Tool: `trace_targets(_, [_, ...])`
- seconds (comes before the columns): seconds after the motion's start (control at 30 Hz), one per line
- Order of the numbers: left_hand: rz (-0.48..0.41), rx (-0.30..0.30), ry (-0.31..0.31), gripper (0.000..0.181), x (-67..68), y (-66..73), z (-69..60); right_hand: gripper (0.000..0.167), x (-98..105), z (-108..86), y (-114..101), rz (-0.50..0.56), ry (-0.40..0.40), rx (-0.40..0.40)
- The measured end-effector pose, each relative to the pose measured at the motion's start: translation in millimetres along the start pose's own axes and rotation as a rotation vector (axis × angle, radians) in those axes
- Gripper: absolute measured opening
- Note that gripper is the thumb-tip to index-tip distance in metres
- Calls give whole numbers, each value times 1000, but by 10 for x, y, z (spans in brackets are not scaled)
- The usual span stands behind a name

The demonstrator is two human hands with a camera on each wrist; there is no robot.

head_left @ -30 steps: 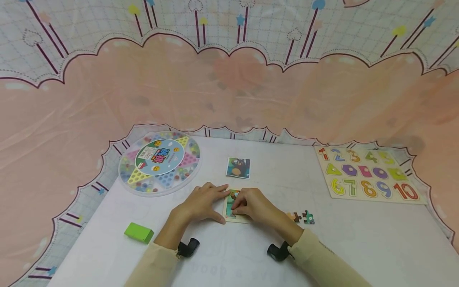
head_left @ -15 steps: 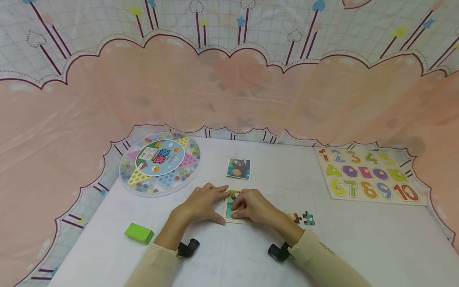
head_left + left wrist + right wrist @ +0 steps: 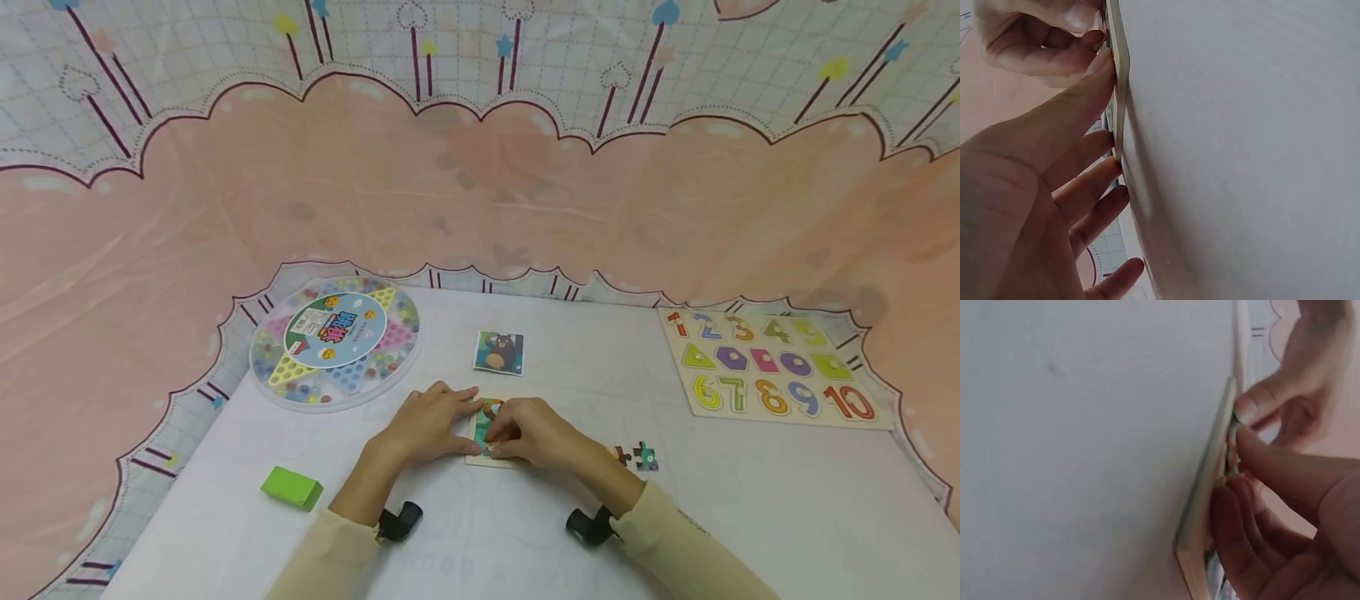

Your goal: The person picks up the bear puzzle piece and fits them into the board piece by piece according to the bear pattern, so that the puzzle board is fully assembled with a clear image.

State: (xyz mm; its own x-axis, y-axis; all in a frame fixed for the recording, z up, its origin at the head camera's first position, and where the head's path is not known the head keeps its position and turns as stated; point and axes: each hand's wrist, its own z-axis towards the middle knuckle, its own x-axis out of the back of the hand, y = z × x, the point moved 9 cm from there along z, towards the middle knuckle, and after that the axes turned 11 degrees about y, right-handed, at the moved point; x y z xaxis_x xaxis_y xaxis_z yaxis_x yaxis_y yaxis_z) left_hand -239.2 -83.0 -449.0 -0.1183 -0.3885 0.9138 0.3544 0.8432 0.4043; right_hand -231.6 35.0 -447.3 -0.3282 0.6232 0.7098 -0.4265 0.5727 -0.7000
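Observation:
A small wooden jigsaw board lies at the middle of the white table, partly covered by both hands. My left hand is at its left side, fingers extended along the edge and thumb resting on the lower left part. Over the board, my right hand has its fingers curled and pinches a puzzle piece between thumb and fingers, low against the board in the right wrist view. The piece's picture is mostly hidden. Beside the right forearm lie loose puzzle pieces, a brown one and a green one.
Behind the board lies a bear picture card. A round Chinese checkers set stands back left, a green block front left. The number and shape board lies far right. A patterned cloth hangs behind.
My left thumb has moved up and right, from beside the board's lower left corner onto it. The right hand has barely shifted and stays over the board.

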Motion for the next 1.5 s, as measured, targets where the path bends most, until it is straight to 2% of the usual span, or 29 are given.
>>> trace_targets(0.13, [17,-3,11,71,-1,10,12,12,108,-67,14,42,-24,38])
trace_targets(0.23, [26,2,16,70,-6,9,23,18,278,-146,54,59,-5,31])
trace_targets(0.5, [27,3,-5,70,-12,12,14,29,828,-515,330,-79,74,-14])
trace_targets(0.77, [4,-4,-12,69,-10,12,17,39,1103,-910,680,-158,93,-111])
trace_targets(0.93, [2,-3,-16,69,-4,8,23,44,1178,-1050,755,-221,101,-83])
trace_targets(1.1, [9,-13,-34,68,2,7,22,44,1165,-1102,811,-250,94,-45])
trace_targets(1.23, [12,-21,-50,72,3,-10,9,38,1102,-1110,850,-215,96,-33])
trace_targets(1.5, [-17,-20,-88,93,-38,-42,-4,29,1028,-1109,893,-162,119,-27])
